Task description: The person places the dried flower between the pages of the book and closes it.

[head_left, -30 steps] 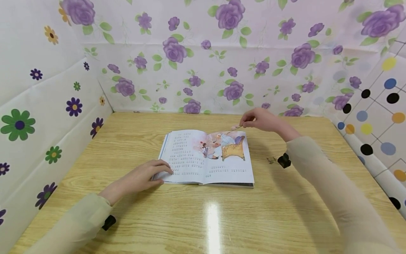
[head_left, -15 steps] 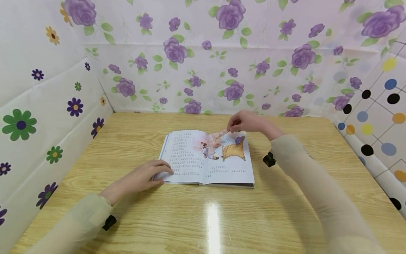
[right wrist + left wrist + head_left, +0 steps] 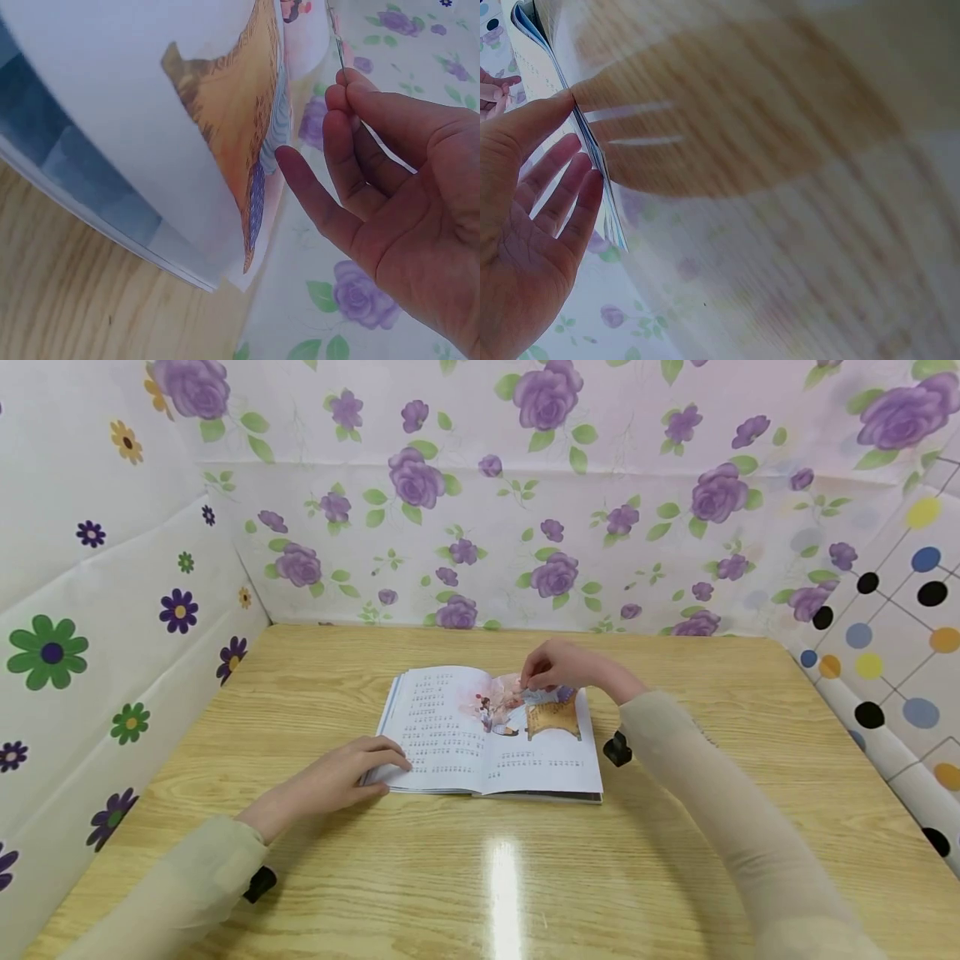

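Note:
An open picture book (image 3: 442, 760) lies on the wooden table, text on its left page and a coloured drawing on its right page. My left hand (image 3: 333, 774) rests at the lower left corner of the left page, fingers loosely bent on the paper. The left wrist view has the thumb of that hand (image 3: 532, 240) against the page edges. Over the top of the right page, my right hand (image 3: 566, 667) pinches a thin-stemmed sprig (image 3: 339, 49) with pinkish bits between thumb and forefinger. In the head view the hand mostly hides the sprig.
The table (image 3: 420, 868) stretches around the book, with a bright reflection in front. Flower-printed cloth (image 3: 465, 493) hangs behind and on the left; a dotted cloth (image 3: 892, 635) stands on the right. A black wrist camera (image 3: 618, 749) is beneath the right sleeve.
My right hand has moved left, bringing the sprig from beyond the book's upper right corner to over the right page. The left hand has stayed in place.

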Available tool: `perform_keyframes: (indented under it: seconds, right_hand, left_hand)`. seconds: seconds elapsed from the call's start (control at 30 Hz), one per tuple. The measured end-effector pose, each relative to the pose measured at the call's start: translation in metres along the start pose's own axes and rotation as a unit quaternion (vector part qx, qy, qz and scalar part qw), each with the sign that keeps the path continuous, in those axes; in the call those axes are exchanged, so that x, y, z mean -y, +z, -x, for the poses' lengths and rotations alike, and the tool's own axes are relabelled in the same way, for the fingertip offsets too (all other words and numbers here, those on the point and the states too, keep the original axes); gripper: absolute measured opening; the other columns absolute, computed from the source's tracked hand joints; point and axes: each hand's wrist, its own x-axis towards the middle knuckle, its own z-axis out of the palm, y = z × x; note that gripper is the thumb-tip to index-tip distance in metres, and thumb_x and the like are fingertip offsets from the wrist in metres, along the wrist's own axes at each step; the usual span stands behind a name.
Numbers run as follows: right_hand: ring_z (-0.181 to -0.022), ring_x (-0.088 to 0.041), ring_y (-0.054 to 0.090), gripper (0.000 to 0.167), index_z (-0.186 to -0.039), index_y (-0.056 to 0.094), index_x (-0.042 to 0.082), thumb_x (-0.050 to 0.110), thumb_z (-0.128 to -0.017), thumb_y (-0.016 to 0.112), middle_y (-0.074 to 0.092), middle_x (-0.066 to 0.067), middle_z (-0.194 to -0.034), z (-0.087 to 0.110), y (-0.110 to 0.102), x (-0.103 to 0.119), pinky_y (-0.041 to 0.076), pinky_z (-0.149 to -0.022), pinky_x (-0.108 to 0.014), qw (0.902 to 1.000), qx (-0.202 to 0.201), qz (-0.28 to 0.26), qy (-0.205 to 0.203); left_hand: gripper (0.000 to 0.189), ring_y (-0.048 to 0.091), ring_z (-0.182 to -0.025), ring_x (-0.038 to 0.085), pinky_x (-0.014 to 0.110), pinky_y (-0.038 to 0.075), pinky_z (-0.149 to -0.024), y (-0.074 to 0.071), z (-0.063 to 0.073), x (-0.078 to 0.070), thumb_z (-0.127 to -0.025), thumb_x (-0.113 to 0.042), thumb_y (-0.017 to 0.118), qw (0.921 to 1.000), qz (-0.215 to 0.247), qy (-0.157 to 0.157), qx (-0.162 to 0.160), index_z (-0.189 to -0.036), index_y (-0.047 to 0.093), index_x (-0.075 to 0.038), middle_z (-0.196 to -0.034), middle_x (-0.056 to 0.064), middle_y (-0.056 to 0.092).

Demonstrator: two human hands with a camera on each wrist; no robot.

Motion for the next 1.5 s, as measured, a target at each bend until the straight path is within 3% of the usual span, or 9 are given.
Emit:
perform_keyframes:
  seconds: [0.37, 0.73, 0.97, 1.23, 1.5]
  right_hand:
    - [-0.067, -0.012, 0.052, 0.012, -0.098, 0.073, 0.003, 0.010, -0.096, 0.063, 0.072, -0.017, -0.092, 0.002, 0.017, -0.009, 0.046, -0.062, -0.022, 0.9994, -0.007, -0.012, -0.030]
    - [-0.072, -0.023, 0.056, 0.012, -0.098, 0.075, 0.011, 0.013, -0.096, 0.063, 0.074, -0.007, -0.096, 0.007, 0.024, -0.018, 0.046, -0.063, -0.024, 0.9997, -0.010, -0.017, -0.017]
    - [-0.069, -0.033, 0.056, 0.014, -0.099, 0.075, 0.008, 0.010, -0.097, 0.061, 0.073, -0.013, -0.091, 0.011, 0.029, -0.021, 0.048, -0.058, -0.028, 0.9986, -0.009, -0.048, -0.021]
    - [-0.071, -0.022, 0.058, 0.011, -0.097, 0.075, 0.008, 0.010, -0.096, 0.064, 0.074, -0.010, -0.093, 0.013, 0.032, -0.021, 0.049, -0.061, -0.025, 0.9984, -0.011, -0.048, -0.028]
    - [-0.069, -0.019, 0.057, 0.013, -0.098, 0.075, 0.006, 0.010, -0.096, 0.063, 0.074, -0.013, -0.094, 0.013, 0.034, -0.023, 0.048, -0.060, -0.025, 0.9983, -0.011, -0.049, -0.030]
  left_hand:
    - [0.033, 0.058, -0.124, 0.022, 0.044, 0.051, -0.103, -0.001, 0.000, 0.000, -0.091, -0.017, 0.072, 1.0000, 0.001, 0.003, 0.000, -0.123, 0.066, -0.022, -0.130, 0.000, 0.061]
    - [0.032, 0.058, -0.124, 0.023, 0.044, 0.051, -0.104, -0.002, 0.000, -0.001, -0.091, -0.017, 0.072, 1.0000, 0.004, 0.002, 0.001, -0.122, 0.066, -0.021, -0.130, 0.001, 0.061]
    - [0.033, 0.058, -0.123, 0.024, 0.044, 0.051, -0.103, -0.002, 0.000, -0.001, -0.091, -0.016, 0.072, 1.0000, 0.004, 0.006, 0.000, -0.123, 0.066, -0.020, -0.130, 0.002, 0.061]
    - [0.032, 0.059, -0.122, 0.023, 0.045, 0.051, -0.103, -0.003, 0.000, -0.001, -0.090, -0.016, 0.072, 1.0000, 0.007, 0.005, -0.001, -0.122, 0.067, -0.020, -0.129, 0.002, 0.062]
    - [0.032, 0.058, -0.123, 0.024, 0.045, 0.051, -0.103, -0.002, 0.000, -0.001, -0.090, -0.016, 0.072, 1.0000, 0.006, 0.004, 0.001, -0.122, 0.066, -0.020, -0.129, 0.002, 0.061]
